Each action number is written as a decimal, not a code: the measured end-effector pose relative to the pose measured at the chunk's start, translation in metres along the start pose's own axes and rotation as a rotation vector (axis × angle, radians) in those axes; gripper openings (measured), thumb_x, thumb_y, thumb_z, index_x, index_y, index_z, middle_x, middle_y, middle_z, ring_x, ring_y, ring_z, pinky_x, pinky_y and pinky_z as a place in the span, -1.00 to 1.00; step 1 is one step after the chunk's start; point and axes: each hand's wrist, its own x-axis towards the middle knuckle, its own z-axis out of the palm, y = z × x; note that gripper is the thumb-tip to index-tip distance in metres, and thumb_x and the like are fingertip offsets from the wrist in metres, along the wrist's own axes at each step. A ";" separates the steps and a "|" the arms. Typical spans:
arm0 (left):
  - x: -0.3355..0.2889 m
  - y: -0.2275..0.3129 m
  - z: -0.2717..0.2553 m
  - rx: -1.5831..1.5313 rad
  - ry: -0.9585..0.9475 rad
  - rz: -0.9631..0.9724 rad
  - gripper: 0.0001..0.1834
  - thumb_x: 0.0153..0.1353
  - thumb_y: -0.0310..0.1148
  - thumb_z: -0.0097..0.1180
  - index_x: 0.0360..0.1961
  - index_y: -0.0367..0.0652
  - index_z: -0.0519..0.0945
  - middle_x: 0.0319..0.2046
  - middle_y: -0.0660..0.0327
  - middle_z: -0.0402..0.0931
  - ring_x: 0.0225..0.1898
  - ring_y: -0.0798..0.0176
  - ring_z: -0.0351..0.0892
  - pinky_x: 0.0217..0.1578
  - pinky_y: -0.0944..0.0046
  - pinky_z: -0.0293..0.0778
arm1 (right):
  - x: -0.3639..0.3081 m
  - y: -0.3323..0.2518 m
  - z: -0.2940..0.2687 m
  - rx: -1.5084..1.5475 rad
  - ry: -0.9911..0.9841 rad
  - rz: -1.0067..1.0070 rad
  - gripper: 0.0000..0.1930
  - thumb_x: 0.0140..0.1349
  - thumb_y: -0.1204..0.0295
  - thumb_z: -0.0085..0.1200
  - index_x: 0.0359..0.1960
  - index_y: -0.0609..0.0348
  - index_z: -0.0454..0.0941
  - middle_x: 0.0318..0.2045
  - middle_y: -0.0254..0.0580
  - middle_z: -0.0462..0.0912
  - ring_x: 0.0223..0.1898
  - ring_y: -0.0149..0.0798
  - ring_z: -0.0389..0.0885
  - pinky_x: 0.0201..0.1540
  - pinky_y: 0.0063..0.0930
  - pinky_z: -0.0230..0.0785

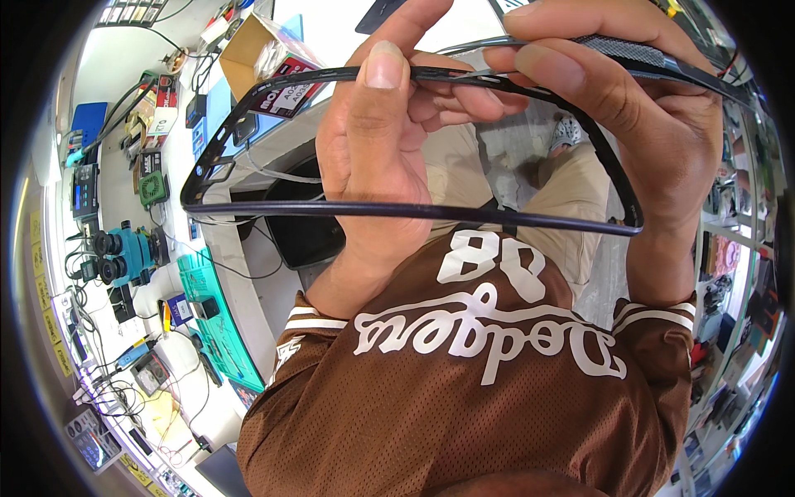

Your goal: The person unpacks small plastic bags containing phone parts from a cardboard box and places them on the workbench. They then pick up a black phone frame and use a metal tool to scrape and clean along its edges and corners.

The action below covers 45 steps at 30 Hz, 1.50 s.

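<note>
A thin black phone frame (397,210), a hollow rectangle with rounded corners, is held up in front of my chest. My left hand (369,141) is closed on its far long side, the thumb pressed on top of the rim and the index finger stretched out beyond it. In my right hand (662,124) is a pair of tweezers (625,54) with a patterned grey grip, pinched between thumb and fingers. The slim tips reach left to the same far rim, close to my left fingertips. Whether they touch the rim I cannot tell.
At the left runs a white workbench with a blue microscope (124,255), a teal mat (217,319), a green fan-like device (152,189) and tangled cables. An open cardboard box (248,45) stands at the far left. Glass shelves with goods (729,257) line the right.
</note>
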 end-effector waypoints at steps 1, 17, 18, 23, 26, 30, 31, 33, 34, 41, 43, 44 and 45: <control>0.001 -0.006 -0.007 0.046 -0.031 0.030 -0.28 0.57 -0.07 -0.20 0.39 -0.62 0.25 -0.16 -0.08 0.70 -0.20 0.17 0.75 -0.11 0.27 0.67 | -0.001 0.003 -0.002 0.037 0.006 0.013 -0.82 0.24 0.66 0.31 -0.13 0.47 0.68 -0.33 0.16 0.77 -0.30 -0.18 0.80 -0.21 -0.40 0.67; 0.003 -0.011 -0.010 0.103 -0.128 0.099 -0.30 0.57 -0.08 -0.29 0.40 -0.58 0.25 -0.31 0.08 0.66 -0.23 0.11 0.73 -0.04 0.10 0.68 | -0.005 0.001 -0.001 -0.047 0.074 0.074 -0.79 0.25 0.58 0.35 -0.12 0.40 0.67 -0.28 0.10 0.77 -0.27 -0.19 0.80 -0.19 -0.35 0.67; 0.006 -0.015 -0.013 0.120 -0.152 0.123 -0.31 0.57 -0.08 -0.35 0.40 -0.55 0.25 -0.39 0.10 0.66 -0.25 0.05 0.76 -0.02 0.01 0.70 | -0.005 -0.003 0.001 -0.075 0.142 0.103 -0.79 0.24 0.57 0.36 -0.12 0.40 0.66 -0.27 0.09 0.77 -0.27 -0.19 0.80 -0.19 -0.35 0.67; 0.007 -0.021 -0.037 -0.010 -0.082 0.228 -0.37 0.61 -0.15 -0.31 0.35 -0.62 0.27 -0.14 -0.06 0.60 -0.28 -0.02 0.76 -0.09 -0.06 0.73 | -0.019 -0.004 -0.030 0.104 0.599 0.183 -0.78 0.32 0.51 0.26 -0.07 0.37 0.63 -0.21 -0.01 0.75 -0.23 -0.20 0.75 -0.23 -0.47 0.54; 0.009 -0.028 -0.057 0.119 0.053 0.234 -0.35 0.60 -0.13 -0.33 0.38 -0.58 0.28 -0.36 0.10 0.58 -0.31 0.14 0.69 -0.12 0.02 0.70 | -0.063 0.035 -0.086 0.339 0.770 0.165 -0.68 0.44 0.48 0.13 0.14 0.42 0.52 -0.10 0.12 0.73 -0.10 -0.12 0.74 0.00 -0.45 0.57; 0.009 -0.033 -0.070 0.217 0.091 0.167 -0.34 0.58 -0.12 -0.31 0.37 -0.57 0.30 -0.40 0.14 0.55 -0.30 0.20 0.67 -0.08 0.09 0.67 | -0.097 0.084 -0.096 -0.150 0.936 0.247 -0.74 0.40 0.54 0.16 0.09 0.27 0.63 -0.06 -0.05 0.76 -0.05 -0.24 0.67 -0.01 -0.54 0.48; 0.010 -0.034 -0.069 0.251 0.095 0.149 -0.34 0.58 -0.11 -0.31 0.37 -0.57 0.31 -0.40 0.15 0.54 -0.30 0.20 0.67 -0.08 0.10 0.67 | -0.100 0.090 -0.098 -0.324 0.922 0.265 -0.75 0.38 0.56 0.17 0.07 0.22 0.66 -0.04 -0.11 0.77 -0.05 -0.25 0.66 -0.01 -0.55 0.47; 0.011 -0.035 -0.066 0.235 0.083 0.143 -0.33 0.58 -0.10 -0.31 0.37 -0.57 0.31 -0.41 0.15 0.54 -0.30 0.20 0.67 -0.08 0.12 0.66 | -0.103 0.097 -0.115 -0.928 0.571 0.017 -0.73 0.30 0.62 0.19 0.00 0.10 0.71 -0.03 -0.23 0.77 -0.04 -0.25 0.65 0.01 -0.52 0.48; 0.012 -0.036 -0.064 0.228 0.078 0.139 -0.33 0.58 -0.10 -0.31 0.37 -0.57 0.31 -0.41 0.15 0.54 -0.30 0.21 0.67 -0.08 0.12 0.66 | -0.104 0.098 -0.124 -1.208 0.367 -0.114 -0.71 0.26 0.65 0.21 -0.03 0.04 0.74 -0.02 -0.29 0.77 -0.03 -0.25 0.64 0.02 -0.51 0.48; 0.013 -0.044 -0.069 0.223 0.098 0.087 -0.33 0.59 -0.10 -0.32 0.38 -0.57 0.31 -0.40 0.15 0.54 -0.28 0.24 0.65 -0.06 0.15 0.65 | -0.102 0.080 -0.150 -1.233 -0.286 -0.036 -0.56 -0.10 0.66 0.22 -0.10 0.04 0.71 0.14 -0.40 0.68 -0.08 -0.15 0.63 0.00 -0.27 0.56; 0.014 -0.048 -0.068 0.227 0.099 0.063 -0.36 0.59 -0.14 -0.31 0.39 -0.54 0.30 -0.39 0.21 0.48 -0.29 0.30 0.62 -0.03 0.14 0.65 | -0.092 0.074 -0.156 -1.244 -0.373 -0.019 -0.55 -0.09 0.66 0.22 -0.08 0.05 0.69 0.15 -0.39 0.67 -0.06 -0.16 0.63 0.01 -0.27 0.56; 0.014 -0.051 -0.069 0.216 0.101 0.058 -0.34 0.59 -0.12 -0.32 0.38 -0.56 0.30 -0.40 0.17 0.52 -0.29 0.27 0.64 -0.04 0.16 0.64 | -0.085 0.070 -0.158 -1.245 -0.417 -0.013 -0.55 -0.09 0.66 0.22 -0.07 0.05 0.68 0.16 -0.39 0.66 -0.06 -0.16 0.63 0.01 -0.27 0.56; 0.014 -0.054 -0.070 0.205 0.103 0.053 -0.33 0.59 -0.10 -0.32 0.38 -0.58 0.30 -0.40 0.14 0.55 -0.29 0.24 0.66 -0.04 0.17 0.63 | -0.079 0.067 -0.159 -1.222 -0.434 0.010 -0.56 -0.06 0.67 0.21 -0.08 0.05 0.68 0.15 -0.36 0.67 -0.02 -0.14 0.64 0.02 -0.25 0.56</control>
